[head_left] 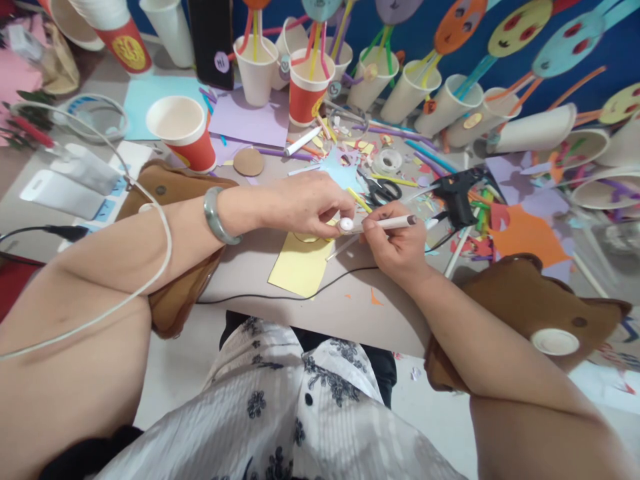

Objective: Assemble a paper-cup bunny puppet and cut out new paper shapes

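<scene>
Tabletop stretches between right hand and near edge.

The round purple sticker on the upright black object reads "Hi" in dark letters.

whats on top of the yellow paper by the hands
A dark curved line shows near the far edge of the yellow paper. The left hand hides part of that edge from view, so anything there cannot be seen.
</scene>
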`<state>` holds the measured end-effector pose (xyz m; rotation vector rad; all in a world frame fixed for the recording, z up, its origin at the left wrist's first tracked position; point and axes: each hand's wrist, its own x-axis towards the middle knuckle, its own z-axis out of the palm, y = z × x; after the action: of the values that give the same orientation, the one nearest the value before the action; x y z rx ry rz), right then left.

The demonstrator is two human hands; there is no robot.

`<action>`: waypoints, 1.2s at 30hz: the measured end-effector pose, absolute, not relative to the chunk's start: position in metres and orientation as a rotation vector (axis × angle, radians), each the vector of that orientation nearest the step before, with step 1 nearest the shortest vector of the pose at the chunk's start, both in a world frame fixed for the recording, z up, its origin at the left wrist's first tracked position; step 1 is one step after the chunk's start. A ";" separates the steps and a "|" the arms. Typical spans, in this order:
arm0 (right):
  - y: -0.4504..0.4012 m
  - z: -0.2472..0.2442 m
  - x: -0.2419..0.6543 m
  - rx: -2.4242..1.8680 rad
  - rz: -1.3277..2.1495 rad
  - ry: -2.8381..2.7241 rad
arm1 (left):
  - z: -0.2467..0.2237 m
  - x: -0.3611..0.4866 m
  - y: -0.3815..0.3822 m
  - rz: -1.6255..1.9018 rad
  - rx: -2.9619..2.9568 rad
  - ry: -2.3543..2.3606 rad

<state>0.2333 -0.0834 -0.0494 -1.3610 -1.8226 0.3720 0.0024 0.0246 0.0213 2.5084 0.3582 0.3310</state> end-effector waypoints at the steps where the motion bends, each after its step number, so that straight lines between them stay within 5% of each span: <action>1: -0.084 -0.049 0.234 -1.359 0.378 -1.821 | 0.021 0.003 0.024 0.331 2.518 0.360; 22: -0.106 -0.029 0.224 -1.059 0.238 -2.253 | 0.022 0.004 0.023 0.284 2.524 0.398; 36: -0.101 -0.028 0.213 -0.593 -0.412 -2.571 | 0.021 0.004 0.022 0.268 2.560 0.381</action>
<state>0.2126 -0.1005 -0.0277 -0.5932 -2.5706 -0.4118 0.0039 0.0219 0.0212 2.5603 0.3815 0.2675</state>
